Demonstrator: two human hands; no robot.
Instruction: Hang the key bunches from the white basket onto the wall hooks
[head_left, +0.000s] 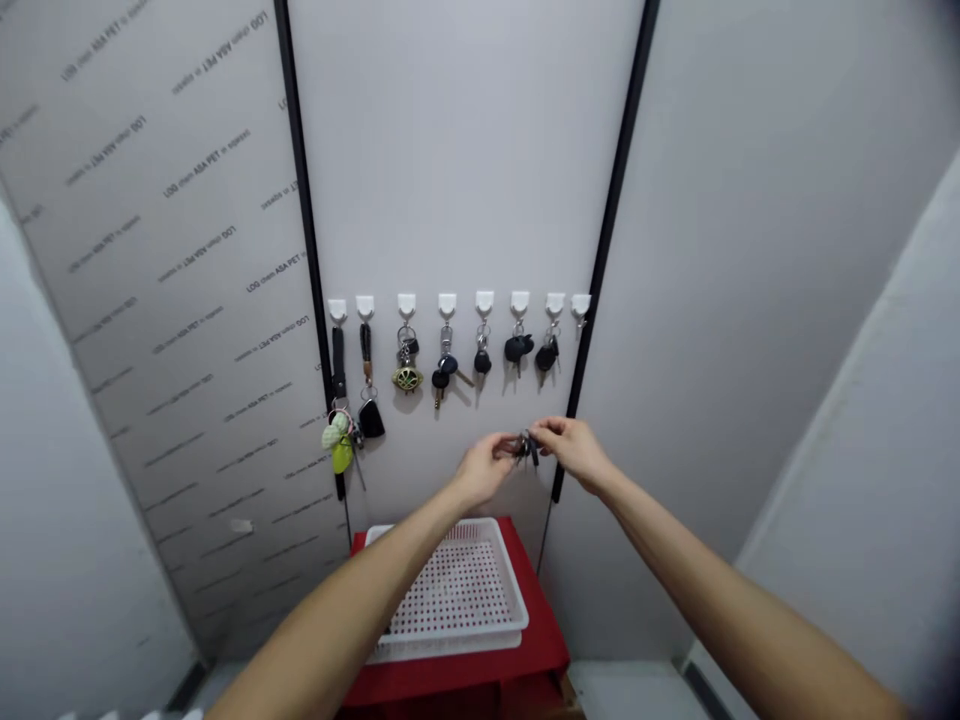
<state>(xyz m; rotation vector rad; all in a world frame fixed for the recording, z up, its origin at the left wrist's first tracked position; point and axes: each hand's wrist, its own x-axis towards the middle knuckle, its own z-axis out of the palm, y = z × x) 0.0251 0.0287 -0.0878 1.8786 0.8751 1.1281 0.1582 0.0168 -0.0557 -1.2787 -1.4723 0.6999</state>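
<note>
Between my two hands, in front of the wall, hangs a bunch of keys [527,447] with dark and metallic parts. My left hand [487,464] pinches it from the left, and my right hand [571,447] grips its top from the right with thumb and fingers. Above them a row of white hooks [519,303] is stuck to the wall. Several hold key sets, among them one with black heads [548,353], another dark one [518,347] and a keyring with a gold eye-shaped charm [407,378]. The rightmost hook [580,305] bears something small and metallic.
Below my hands a white perforated plastic basket [517,605] stands on a red-covered table [544,640]. A keyring with a green-yellow charm [342,455] hangs at far left, beside a black fob [370,419] on a braided strap. Black vertical strips [619,170] frame the wall panel.
</note>
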